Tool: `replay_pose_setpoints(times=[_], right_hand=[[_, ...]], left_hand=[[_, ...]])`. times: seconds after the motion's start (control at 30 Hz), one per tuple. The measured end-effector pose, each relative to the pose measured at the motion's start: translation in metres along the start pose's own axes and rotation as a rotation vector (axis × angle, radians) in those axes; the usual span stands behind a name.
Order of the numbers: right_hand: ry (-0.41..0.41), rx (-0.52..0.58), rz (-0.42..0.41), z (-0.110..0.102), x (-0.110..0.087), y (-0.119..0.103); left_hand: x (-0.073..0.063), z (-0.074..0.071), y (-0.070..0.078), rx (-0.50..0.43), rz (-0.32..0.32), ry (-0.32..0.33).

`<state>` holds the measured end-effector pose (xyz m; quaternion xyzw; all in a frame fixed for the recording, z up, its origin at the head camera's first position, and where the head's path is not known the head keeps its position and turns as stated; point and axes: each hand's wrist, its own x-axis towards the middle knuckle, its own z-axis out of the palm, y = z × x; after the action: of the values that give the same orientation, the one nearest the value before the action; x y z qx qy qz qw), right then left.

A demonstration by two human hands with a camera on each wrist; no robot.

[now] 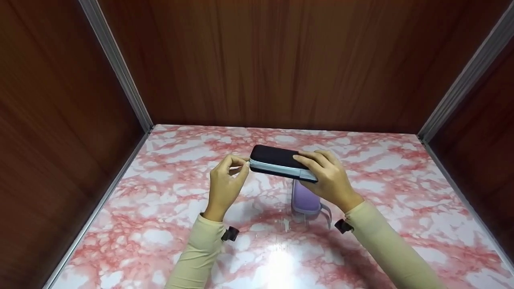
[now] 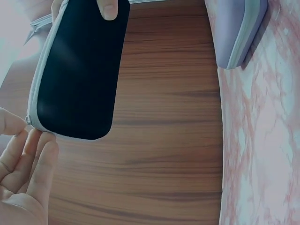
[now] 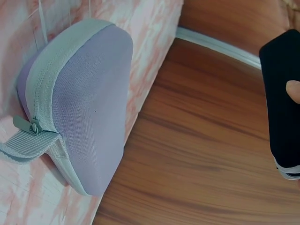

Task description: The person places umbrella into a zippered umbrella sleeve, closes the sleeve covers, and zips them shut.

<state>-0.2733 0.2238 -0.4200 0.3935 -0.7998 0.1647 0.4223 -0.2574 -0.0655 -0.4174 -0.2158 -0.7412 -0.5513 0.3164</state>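
A black zip case [image 1: 273, 155] with a light grey zipper band is held above the table, slightly tilted. My right hand [image 1: 331, 178] grips its right end, fingers over the black top. At the other end, my left hand [image 1: 225, 184] pinches the zipper at the corner. The left wrist view shows the small zipper pull [image 2: 29, 120] right at the left fingertips, mostly hidden by them. Below the right hand, a purple zip case [image 1: 306, 200] lies on the table. Its grey strap [image 3: 26, 143] and zipper pull [image 3: 33, 125] show in the right wrist view.
The table [image 1: 160, 224] has a red and white marbled top. Dark wood-grain panels [image 1: 265, 64] enclose it at the back and both sides, with metal strips [image 1: 120, 64] along the corners. Both forearms wear pale yellow sleeves [image 1: 196, 249] with small black devices at the wrists.
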Motion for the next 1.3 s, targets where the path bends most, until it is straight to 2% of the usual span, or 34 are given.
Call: replay_pose_setpoints(times=[0.27, 0.47, 0.67, 0.77, 0.93, 1.0, 1.1, 1.17, 1.3], right_hand=[[0.015, 0.053, 0.035, 0.001, 0.001, 0.001], [0.013, 0.098, 0.052, 0.000, 0.002, 0.002], [0.023, 0.119, 0.041, 0.000, 0.004, 0.001], [0.022, 0.116, 0.042, 0.000, 0.004, 0.001], [0.020, 0.141, 0.081, -0.003, 0.003, 0.002], [0.017, 0.162, 0.103, -0.004, 0.003, 0.002], [0.011, 0.195, 0.133, -0.005, 0.003, 0.001], [0.017, 0.224, 0.154, -0.005, 0.003, 0.000], [0.047, 0.284, 0.201, -0.003, 0.002, 0.002]], left_hand=[[0.001, 0.000, 0.000, -0.075, -0.061, 0.003], [0.003, -0.002, 0.003, -0.155, -0.161, -0.007], [0.006, -0.008, 0.023, -0.352, -0.258, -0.014], [0.006, -0.010, 0.029, -0.372, -0.265, -0.022], [0.006, -0.012, 0.029, -0.296, -0.228, -0.098], [0.006, -0.014, 0.027, -0.286, -0.181, -0.141], [0.005, -0.017, 0.024, -0.294, -0.075, -0.185], [0.004, -0.019, 0.021, -0.286, -0.010, -0.193], [0.001, -0.012, -0.003, -0.205, 0.063, -0.153]])
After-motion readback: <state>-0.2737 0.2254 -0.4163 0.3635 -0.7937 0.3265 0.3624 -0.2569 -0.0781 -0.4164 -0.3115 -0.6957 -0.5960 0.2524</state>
